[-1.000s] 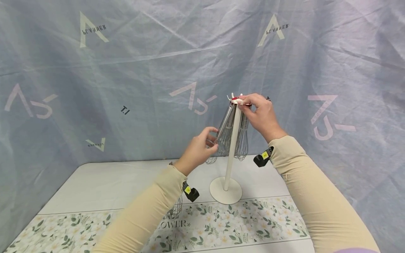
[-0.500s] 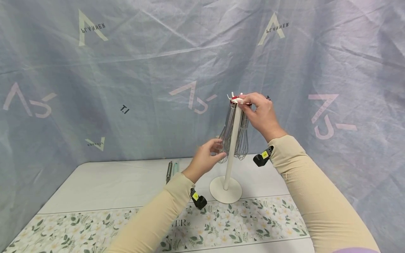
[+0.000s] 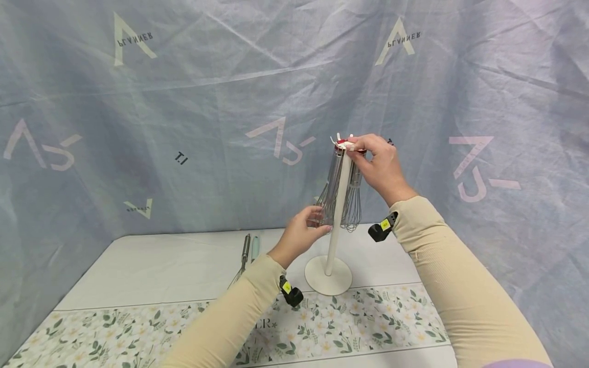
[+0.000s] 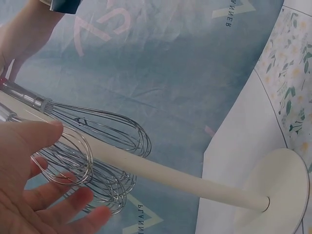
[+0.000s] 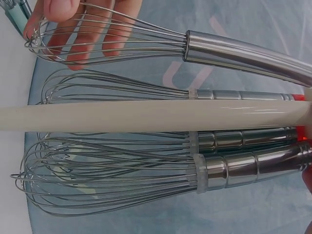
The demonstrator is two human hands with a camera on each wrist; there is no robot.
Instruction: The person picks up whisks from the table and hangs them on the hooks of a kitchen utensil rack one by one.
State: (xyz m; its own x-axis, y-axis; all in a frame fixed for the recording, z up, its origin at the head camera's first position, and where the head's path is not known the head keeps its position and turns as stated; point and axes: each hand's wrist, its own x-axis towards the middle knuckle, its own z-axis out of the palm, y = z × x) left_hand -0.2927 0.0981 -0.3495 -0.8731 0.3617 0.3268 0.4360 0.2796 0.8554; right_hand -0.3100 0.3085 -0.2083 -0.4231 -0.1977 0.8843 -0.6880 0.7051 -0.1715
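Observation:
A white utensil stand with a round base and hooks at its top stands on the table. Several metal whisks hang from it, wires down. My right hand pinches the stand's hooked top between thumb and fingers. Around the wires of the leftmost whisk lies my left hand, thumb on one side and fairly straight, spread fingers on the other. In the right wrist view the other hanging whisks are partly behind the pole.
Left of the stand another whisk lies on the table beside a tool with a light green handle, both partly covered by my left arm. A flowered band crosses the table's front. A printed grey-blue cloth hangs behind.
My left hand has moved right and down toward the pole, and the leftmost whisk has swung from tilted to nearly upright. The right hand stays at the stand's top.

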